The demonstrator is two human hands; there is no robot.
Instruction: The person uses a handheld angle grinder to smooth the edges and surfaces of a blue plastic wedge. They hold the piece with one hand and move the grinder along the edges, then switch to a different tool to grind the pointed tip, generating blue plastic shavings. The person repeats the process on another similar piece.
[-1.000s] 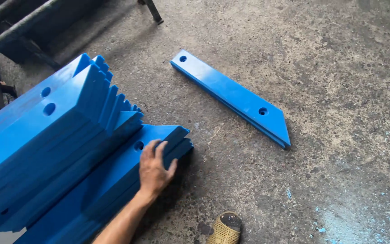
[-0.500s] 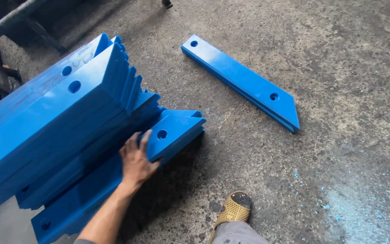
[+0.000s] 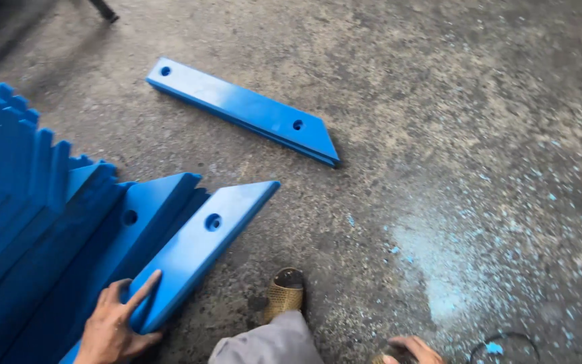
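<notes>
Left hand (image 3: pixel 117 327) is gripping the near end of a blue plastic bar (image 3: pixel 200 253), pulled out from the blue stack (image 3: pixel 28 222). Another blue bar (image 3: pixel 244 110) lies apart on the concrete floor (image 3: pixel 439 135). Right hand (image 3: pixel 409 350) sits low near the blue shavings (image 3: pixel 432 269).

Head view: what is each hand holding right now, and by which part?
The left hand grips the top blue plate by its lower edge near the end. The right hand rests at the frame's bottom edge; what it holds cannot be told.
</notes>
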